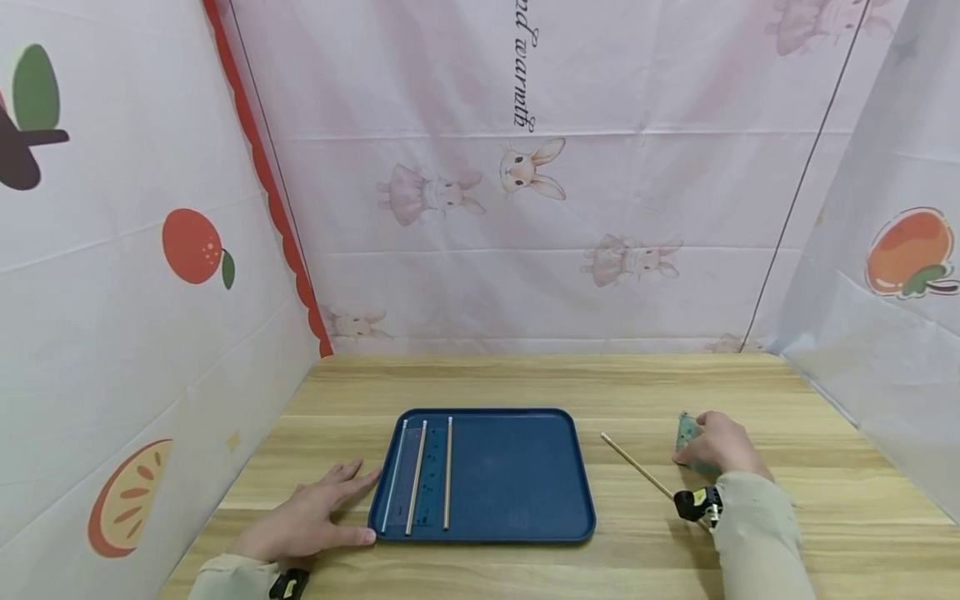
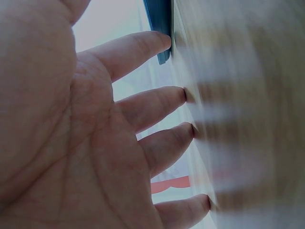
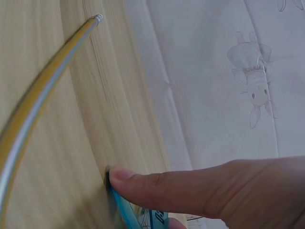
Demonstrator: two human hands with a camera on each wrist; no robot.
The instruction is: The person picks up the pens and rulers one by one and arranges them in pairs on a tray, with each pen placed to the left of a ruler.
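Note:
My left hand [image 1: 311,515] rests at the left side of a dark blue tray [image 1: 517,532], thumb and index finger at its rim. Its fingers are spread, and in the left wrist view the fingertips [image 2: 178,95] touch the table. Over on the right, my right hand [image 1: 726,448] pinches a translucent teal ruler [image 1: 686,431] at the table surface. The right wrist view shows the thumb on an edge of the ruler [image 3: 125,210]; most of the ruler is hidden. A gold pencil [image 1: 637,465] lies slanted between the tray and this hand, partly under the wrist.
Inside the tray's left half lie a silvery-blue pencil [image 1: 393,479], a purple ruler [image 1: 405,475], a gold pencil [image 1: 416,483], a blue ruler [image 1: 432,475] and another gold pencil [image 1: 448,475]. Printed curtains [image 1: 555,308] surround the wooden table [image 1: 525,383].

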